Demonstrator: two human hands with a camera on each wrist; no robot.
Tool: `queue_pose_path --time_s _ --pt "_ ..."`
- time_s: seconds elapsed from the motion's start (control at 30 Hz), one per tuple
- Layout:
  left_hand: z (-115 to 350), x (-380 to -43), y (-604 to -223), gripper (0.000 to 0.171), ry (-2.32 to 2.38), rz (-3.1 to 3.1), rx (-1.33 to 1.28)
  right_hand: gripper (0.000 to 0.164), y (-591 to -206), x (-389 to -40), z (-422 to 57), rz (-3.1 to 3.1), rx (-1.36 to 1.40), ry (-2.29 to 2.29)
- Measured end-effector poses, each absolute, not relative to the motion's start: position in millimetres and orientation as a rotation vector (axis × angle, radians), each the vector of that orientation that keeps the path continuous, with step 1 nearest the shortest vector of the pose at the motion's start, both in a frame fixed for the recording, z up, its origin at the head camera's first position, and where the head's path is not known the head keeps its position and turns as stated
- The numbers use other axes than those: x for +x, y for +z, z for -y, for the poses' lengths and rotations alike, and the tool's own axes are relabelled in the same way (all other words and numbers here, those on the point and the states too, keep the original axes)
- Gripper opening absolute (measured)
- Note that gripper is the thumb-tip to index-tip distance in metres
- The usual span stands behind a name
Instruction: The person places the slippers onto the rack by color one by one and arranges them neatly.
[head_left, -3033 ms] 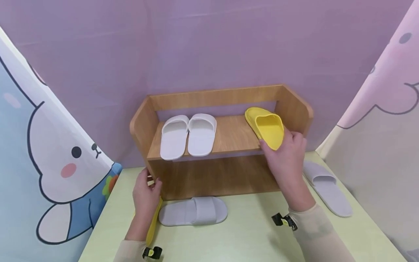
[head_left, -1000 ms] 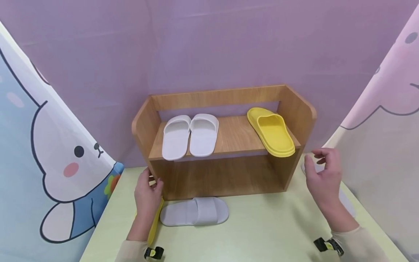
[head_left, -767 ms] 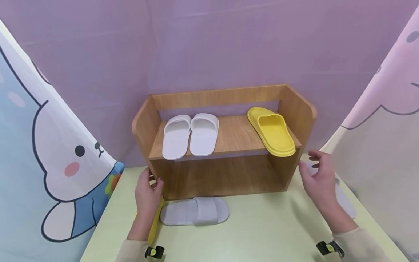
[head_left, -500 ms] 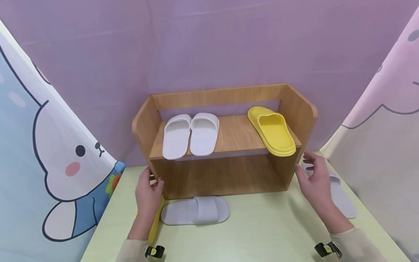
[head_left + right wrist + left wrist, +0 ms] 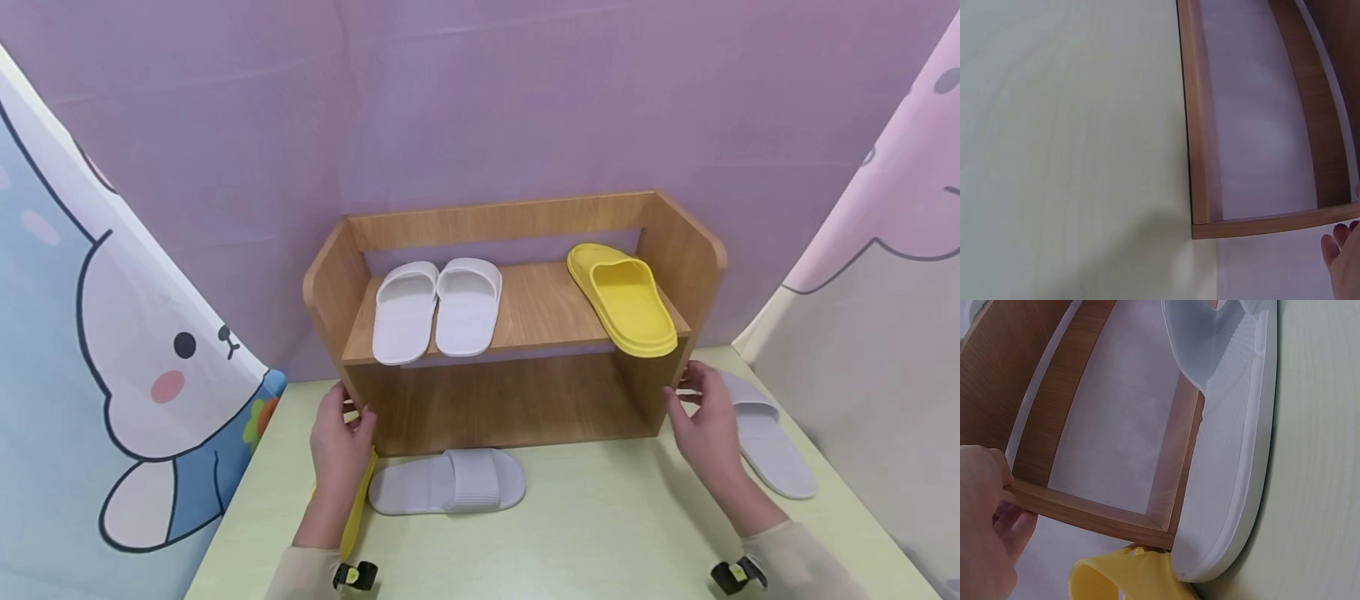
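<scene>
At centre frame stands the wooden rack (image 5: 502, 400), fingers of the left hand (image 5: 339, 435) clamped on its left panel (image 5: 330, 279), those of the right hand (image 5: 708, 423) straddling its right panel (image 5: 682, 267), hold unclear; uneven pulling could dislodge the yellow slipper (image 5: 626, 304) overhanging the upper shelf (image 5: 534, 304).

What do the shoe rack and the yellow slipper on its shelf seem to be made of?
The shoe rack looks like wood or woodgrain laminate, smooth and satin: grain runs along its panels. The yellow slipper looks like moulded foam or plastic, fairly matte: one even colour, no visible seams.
</scene>
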State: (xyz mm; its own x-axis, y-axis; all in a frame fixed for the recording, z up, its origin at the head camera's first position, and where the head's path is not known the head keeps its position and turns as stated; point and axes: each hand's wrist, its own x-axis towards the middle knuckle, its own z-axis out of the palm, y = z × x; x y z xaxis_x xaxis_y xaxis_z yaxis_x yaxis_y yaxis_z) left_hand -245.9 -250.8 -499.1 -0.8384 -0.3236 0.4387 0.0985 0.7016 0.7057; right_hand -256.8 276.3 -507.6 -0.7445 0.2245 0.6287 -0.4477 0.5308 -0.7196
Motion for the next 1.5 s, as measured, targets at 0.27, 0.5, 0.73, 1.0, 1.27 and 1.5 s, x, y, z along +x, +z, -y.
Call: queue_pose_path --time_s 0.27,0.5,0.73,1.0,1.27,1.5 --pt "250.9 -245.1 -499.2 0.057 -1.02 2.351 0.165 0.044 -516.4 -259.2 -276.0 2.081 0.154 1.237" --pt "251.3 -244.6 -497.4 0.059 -1.02 2.363 0.203 0.046 -518.3 -262.8 -275.3 2.089 0.152 1.212" --pt "252.1 -244.1 -497.7 0.061 -1.037 2.375 0.23 0.042 -519.5 -265.9 -273.4 2.081 0.15 1.207" --pt "252.2 -241.9 -497.3 0.059 -1.05 2.358 0.226 0.037 -524.1 -271.1 -272.7 2.038 0.176 1.214" --pt "251.2 -242.3 -495.9 0.061 -1.048 2.351 0.203 0.036 -527.5 -273.6 -272.9 2.016 0.194 1.192" --pt "252.4 -241.6 -497.1 0.061 -1.091 2.368 0.198 0.035 -533.0 -273.5 -275.4 2.012 0.187 1.17"
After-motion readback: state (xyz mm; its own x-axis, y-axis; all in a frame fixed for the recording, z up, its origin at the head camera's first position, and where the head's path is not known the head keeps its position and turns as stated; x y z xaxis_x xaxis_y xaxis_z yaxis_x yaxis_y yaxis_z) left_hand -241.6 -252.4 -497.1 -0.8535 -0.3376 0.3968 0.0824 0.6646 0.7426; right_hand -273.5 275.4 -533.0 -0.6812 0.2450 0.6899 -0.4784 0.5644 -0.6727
